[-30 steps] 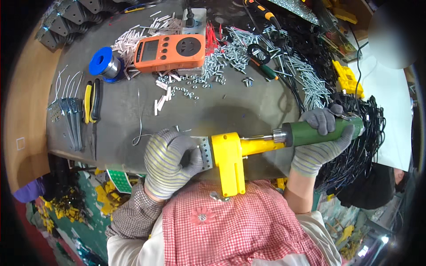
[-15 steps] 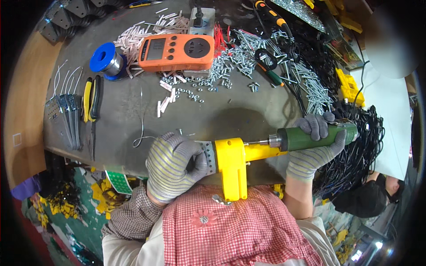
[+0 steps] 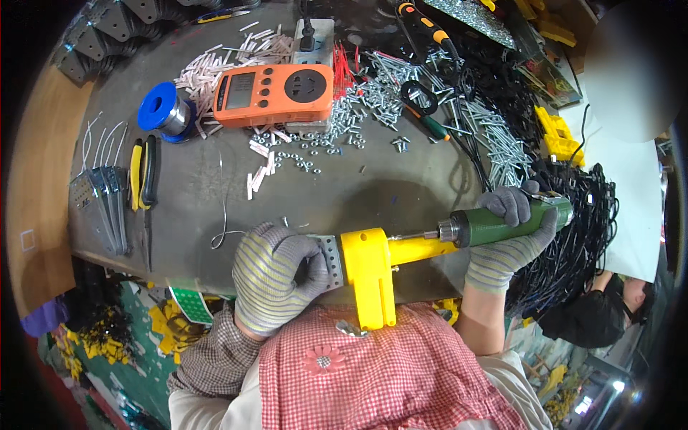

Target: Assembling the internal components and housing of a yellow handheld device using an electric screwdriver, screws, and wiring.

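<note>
In front of my body is a yellow plastic housing (image 3: pixel 368 278), with a perforated grey metal plate (image 3: pixel 332 262) at its left side. My gloved left hand (image 3: pixel 276 276) is closed with thumb and fingers on that plate. My gloved right hand (image 3: pixel 517 233) wraps around a green electric screwdriver (image 3: pixel 484 226) held level. Its bit points left and meets the housing's upper right side, just above a yellow arm (image 3: pixel 423 249). Whether the bit sits on a screw head I cannot tell. A small loose screw (image 3: pixel 285 221) lies beyond my left hand.
An orange power meter (image 3: pixel 274 94) stands amid heaps of screws (image 3: pixel 494 140), nuts and pale sleeves. Left of it are a solder spool (image 3: pixel 163 111), yellow-and-black pliers (image 3: pixel 143 175) and grey plates with wires (image 3: pixel 107 208). Black cables (image 3: pixel 573 244) are piled at right. Another person (image 3: pixel 598 315) is at lower right.
The housing and my left hand have shifted slightly left and down in the picture. The screwdriver's bit stays against the housing. Both grips look unchanged.
</note>
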Tool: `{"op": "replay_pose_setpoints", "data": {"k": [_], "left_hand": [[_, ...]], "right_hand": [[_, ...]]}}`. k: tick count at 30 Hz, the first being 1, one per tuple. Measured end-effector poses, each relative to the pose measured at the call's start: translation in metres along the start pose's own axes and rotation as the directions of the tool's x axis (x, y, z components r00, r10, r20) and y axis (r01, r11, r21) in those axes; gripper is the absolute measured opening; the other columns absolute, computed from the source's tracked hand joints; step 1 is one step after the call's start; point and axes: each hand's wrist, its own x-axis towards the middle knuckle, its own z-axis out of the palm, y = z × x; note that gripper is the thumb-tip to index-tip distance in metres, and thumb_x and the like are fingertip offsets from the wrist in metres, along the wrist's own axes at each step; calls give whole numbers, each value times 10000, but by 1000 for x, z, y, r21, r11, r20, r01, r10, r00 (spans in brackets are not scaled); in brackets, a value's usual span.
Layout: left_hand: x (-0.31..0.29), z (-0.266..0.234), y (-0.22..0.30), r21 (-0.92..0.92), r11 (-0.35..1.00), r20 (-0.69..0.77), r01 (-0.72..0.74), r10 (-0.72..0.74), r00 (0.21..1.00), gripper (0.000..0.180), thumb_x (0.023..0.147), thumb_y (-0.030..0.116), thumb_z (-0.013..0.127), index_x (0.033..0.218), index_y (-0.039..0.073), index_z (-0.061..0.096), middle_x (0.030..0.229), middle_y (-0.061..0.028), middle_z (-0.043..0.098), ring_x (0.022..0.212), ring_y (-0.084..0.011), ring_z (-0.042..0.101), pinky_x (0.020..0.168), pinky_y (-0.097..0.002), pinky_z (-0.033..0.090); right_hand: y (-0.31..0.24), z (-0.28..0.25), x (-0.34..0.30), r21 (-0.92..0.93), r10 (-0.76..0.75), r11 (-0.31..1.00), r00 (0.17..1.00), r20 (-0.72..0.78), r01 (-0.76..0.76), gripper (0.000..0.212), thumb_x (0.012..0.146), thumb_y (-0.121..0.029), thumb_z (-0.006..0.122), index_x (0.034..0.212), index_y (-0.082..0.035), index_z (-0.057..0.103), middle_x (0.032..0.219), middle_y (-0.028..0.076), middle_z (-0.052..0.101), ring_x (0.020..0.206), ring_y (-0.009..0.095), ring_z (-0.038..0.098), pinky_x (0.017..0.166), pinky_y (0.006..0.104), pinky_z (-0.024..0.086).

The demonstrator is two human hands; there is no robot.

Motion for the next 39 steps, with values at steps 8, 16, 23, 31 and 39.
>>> {"op": "replay_pose_setpoints", "data": {"k": [8, 16, 23, 31, 39], "left_hand": [[2, -2, 0, 8, 1000, 17, 7, -7, 1000, 236, 739, 188, 824, 919, 116, 689, 867, -90, 669, 783, -340, 636, 715, -479, 511], [0, -1, -4, 19, 1000, 36, -7, 7, 999, 254, 757, 229, 821, 941, 109, 694, 864, -111, 652, 784, -353, 635, 711, -489, 513], [-1, -3, -3, 0, 1000, 41, 8, -8, 999, 246, 772, 225, 816, 951, 108, 694, 878, -109, 657, 810, -353, 643, 740, -495, 517], [4, -4, 1, -4, 1000, 27, 9, -8, 1000, 252, 740, 193, 830, 935, 120, 688, 857, -100, 665, 778, -347, 648, 737, -488, 520], [5, -4, 1, -45, 997, 32, 56, -54, 998, 175, 728, 117, 803, 860, 118, 688, 782, -72, 622, 726, -307, 608, 672, -444, 488]], "right_hand": [[9, 2, 0, -49, 17, 999, 999, 49, -15, 461, 992, -511, 656, 1210, -105, 652, 748, -51, 480, 658, 107, 449, 720, 327, 403], [-8, -4, 4, -23, -2, 1000, 1000, 4, 2, 464, 981, -499, 667, 1211, -97, 655, 742, -50, 495, 663, 106, 456, 732, 329, 403], [-1, -2, 2, -1, 22, 1000, 999, 44, -22, 445, 989, -467, 660, 1204, -78, 659, 733, -65, 470, 660, 102, 448, 736, 332, 411], [14, -16, 3, 136, 78, 988, 996, -38, -72, 265, 970, -284, 706, 1136, -86, 647, 741, -67, 469, 664, 91, 455, 751, 321, 435], [25, -1, -5, 99, 87, 992, 993, -74, -79, 241, 941, -134, 700, 1152, -82, 596, 786, -60, 503, 719, 97, 502, 807, 330, 469]]}}
